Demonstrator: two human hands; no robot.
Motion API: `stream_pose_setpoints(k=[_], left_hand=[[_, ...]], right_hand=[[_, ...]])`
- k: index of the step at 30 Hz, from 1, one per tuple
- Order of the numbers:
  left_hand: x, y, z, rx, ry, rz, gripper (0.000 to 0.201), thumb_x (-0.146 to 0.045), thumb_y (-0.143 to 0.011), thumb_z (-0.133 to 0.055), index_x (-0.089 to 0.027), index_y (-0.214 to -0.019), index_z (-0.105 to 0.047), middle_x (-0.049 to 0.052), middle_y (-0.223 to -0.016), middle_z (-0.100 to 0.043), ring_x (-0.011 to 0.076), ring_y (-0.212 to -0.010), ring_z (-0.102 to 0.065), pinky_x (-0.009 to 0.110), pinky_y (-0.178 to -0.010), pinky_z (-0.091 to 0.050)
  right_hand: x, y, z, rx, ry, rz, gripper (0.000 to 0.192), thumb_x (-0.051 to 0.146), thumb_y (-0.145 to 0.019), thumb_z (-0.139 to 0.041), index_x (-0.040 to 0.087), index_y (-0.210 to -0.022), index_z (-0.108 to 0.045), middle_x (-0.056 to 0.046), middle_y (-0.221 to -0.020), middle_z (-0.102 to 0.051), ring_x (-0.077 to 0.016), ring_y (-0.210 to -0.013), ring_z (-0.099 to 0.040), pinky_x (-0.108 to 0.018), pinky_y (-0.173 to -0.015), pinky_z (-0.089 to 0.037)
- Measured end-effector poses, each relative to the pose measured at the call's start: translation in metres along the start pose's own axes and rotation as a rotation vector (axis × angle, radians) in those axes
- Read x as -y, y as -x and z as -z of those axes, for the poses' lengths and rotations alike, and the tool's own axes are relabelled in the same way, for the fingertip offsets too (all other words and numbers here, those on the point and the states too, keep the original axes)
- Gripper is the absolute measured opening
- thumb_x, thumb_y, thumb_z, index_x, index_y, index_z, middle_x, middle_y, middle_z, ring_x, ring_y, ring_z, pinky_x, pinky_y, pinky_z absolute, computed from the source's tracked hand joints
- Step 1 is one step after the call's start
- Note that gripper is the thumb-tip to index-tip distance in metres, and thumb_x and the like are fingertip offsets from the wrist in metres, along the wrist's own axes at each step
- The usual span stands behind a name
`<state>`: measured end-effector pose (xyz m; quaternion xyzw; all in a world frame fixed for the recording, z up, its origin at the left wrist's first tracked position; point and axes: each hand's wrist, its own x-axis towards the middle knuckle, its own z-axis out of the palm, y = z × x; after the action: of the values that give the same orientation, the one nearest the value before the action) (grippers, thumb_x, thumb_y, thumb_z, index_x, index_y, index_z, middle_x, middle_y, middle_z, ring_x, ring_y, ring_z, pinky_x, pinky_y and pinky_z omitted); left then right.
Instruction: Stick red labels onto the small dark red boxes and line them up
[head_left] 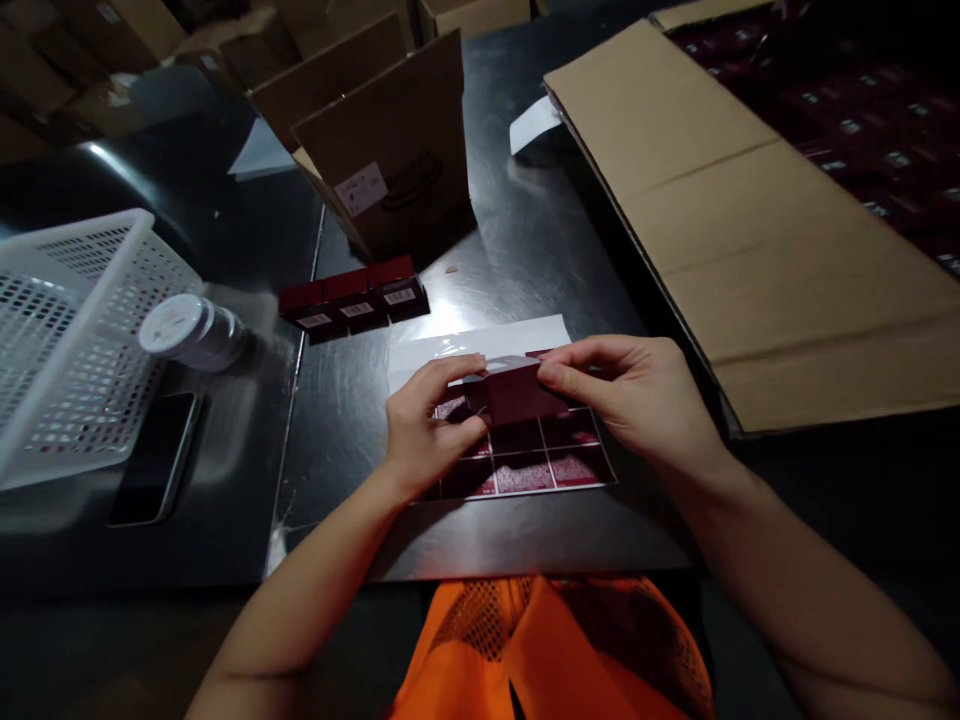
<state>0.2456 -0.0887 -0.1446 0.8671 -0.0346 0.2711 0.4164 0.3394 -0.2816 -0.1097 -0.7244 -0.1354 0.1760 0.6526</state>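
Between my hands, just above a sheet of dark-red labels (pixel 523 472), is a small dark-red box (pixel 523 393) with a plain face towards me. My left hand (pixel 435 425) grips its left end between thumb and fingers. At its upper right corner, my right hand (pixel 637 390) pinches with thumb and index finger; whether a loose label is also in that pinch, I cannot tell. A pale, shiny strip shows along the top edge. The label sheet lies flat on the metal table, its middle partly hidden by my hands. White backing paper (pixel 480 338) shows behind it.
Three dark-red boxes (pixel 356 300) with barcodes stand in a row behind my left hand. Beyond is an open cardboard carton (pixel 397 150). To the left are a white basket (pixel 82 370), a round container (pixel 191 330) and a phone (pixel 156 460). A large carton (pixel 750 220) borders the right.
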Motion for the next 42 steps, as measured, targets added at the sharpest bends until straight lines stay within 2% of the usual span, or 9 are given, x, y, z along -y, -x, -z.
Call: stream_pose_setpoints(k=[23,24,26,29,31,33,35,38,42], left_hand=[[0.001,0.001,-0.001,-0.002,0.005,-0.027,0.039,-0.009,-0.074,-0.071,-0.021,-0.111,-0.068,0.004,-0.110,-0.075,0.0172,-0.101,-0.071,0.028,-0.085,-0.062],[0.001,0.001,-0.002,-0.005,0.003,-0.029,0.040,-0.008,-0.073,-0.071,-0.021,-0.111,-0.068,0.004,-0.110,-0.075,0.0170,-0.101,-0.071,0.027,-0.085,-0.062],[0.001,0.001,-0.003,-0.011,0.001,-0.032,0.040,-0.006,-0.072,-0.070,-0.020,-0.110,-0.069,0.004,-0.109,-0.075,0.0166,-0.101,-0.071,0.026,-0.085,-0.062],[0.005,0.001,-0.006,-0.040,0.045,0.022,0.037,-0.008,-0.073,-0.071,-0.020,-0.108,-0.069,0.003,-0.107,-0.075,0.0164,-0.099,-0.071,0.025,-0.082,-0.062],[0.009,-0.001,-0.007,-0.120,0.146,0.105,0.036,-0.015,-0.072,-0.078,-0.021,-0.106,-0.068,0.002,-0.103,-0.074,0.0164,-0.095,-0.072,0.025,-0.078,-0.061],[0.017,-0.004,-0.008,-0.252,0.263,0.200,0.040,-0.028,-0.070,-0.084,-0.021,-0.105,-0.064,0.001,-0.098,-0.073,0.0155,-0.088,-0.071,0.025,-0.074,-0.061],[0.026,-0.008,-0.008,-0.361,0.338,0.283,0.046,-0.042,-0.073,-0.083,-0.022,-0.106,-0.059,0.001,-0.098,-0.071,0.0153,-0.085,-0.070,0.026,-0.074,-0.060],[0.041,-0.011,-0.010,-0.416,0.335,0.347,0.051,-0.056,-0.078,-0.075,-0.023,-0.111,-0.054,0.004,-0.105,-0.070,0.0172,-0.090,-0.069,0.029,-0.076,-0.059],[0.058,-0.010,-0.017,-0.364,0.247,0.328,0.058,-0.061,-0.075,-0.075,-0.021,-0.110,-0.053,0.006,-0.102,-0.067,0.0192,-0.089,-0.066,0.033,-0.080,-0.056]], right_hand=[[-0.002,0.003,-0.004,-0.005,0.058,0.053,0.026,0.045,-0.073,-0.083,0.019,-0.074,-0.076,-0.002,-0.069,-0.073,-0.0155,-0.059,-0.065,-0.027,-0.055,-0.051],[-0.003,0.004,-0.005,-0.023,0.082,0.076,0.027,0.045,-0.074,-0.082,0.019,-0.076,-0.076,-0.002,-0.068,-0.072,-0.0160,-0.059,-0.065,-0.027,-0.056,-0.052],[-0.006,0.004,-0.005,-0.083,0.169,0.149,0.036,0.044,-0.073,-0.084,0.020,-0.098,-0.075,0.001,-0.065,-0.068,-0.0184,-0.065,-0.067,-0.030,-0.061,-0.054],[-0.010,-0.002,0.003,-0.247,0.365,0.261,0.086,0.042,-0.066,-0.090,0.023,-0.140,-0.051,0.007,-0.059,-0.056,-0.0219,-0.072,-0.068,-0.034,-0.071,-0.055],[-0.013,-0.010,0.011,-0.328,0.500,0.332,0.087,0.043,-0.065,-0.090,0.024,-0.139,-0.050,0.006,-0.066,-0.056,-0.0216,-0.071,-0.065,-0.035,-0.072,-0.054],[-0.019,-0.020,0.017,-0.238,0.608,0.414,0.061,0.041,-0.070,-0.087,0.023,-0.123,-0.061,0.000,-0.080,-0.062,-0.0209,-0.075,-0.064,-0.036,-0.074,-0.054],[-0.028,-0.030,0.020,-0.014,0.695,0.464,0.044,0.037,-0.073,-0.085,0.021,-0.111,-0.067,-0.005,-0.095,-0.065,-0.0229,-0.087,-0.065,-0.037,-0.081,-0.054],[-0.045,-0.042,0.022,0.225,0.818,0.433,0.050,0.034,-0.071,-0.087,0.019,-0.115,-0.069,-0.011,-0.116,-0.065,-0.0305,-0.110,-0.061,-0.044,-0.096,-0.051],[-0.060,-0.055,0.029,0.252,0.955,0.396,0.051,0.038,-0.071,-0.087,0.019,-0.116,-0.071,-0.014,-0.128,-0.063,-0.0367,-0.121,-0.056,-0.052,-0.100,-0.047]])
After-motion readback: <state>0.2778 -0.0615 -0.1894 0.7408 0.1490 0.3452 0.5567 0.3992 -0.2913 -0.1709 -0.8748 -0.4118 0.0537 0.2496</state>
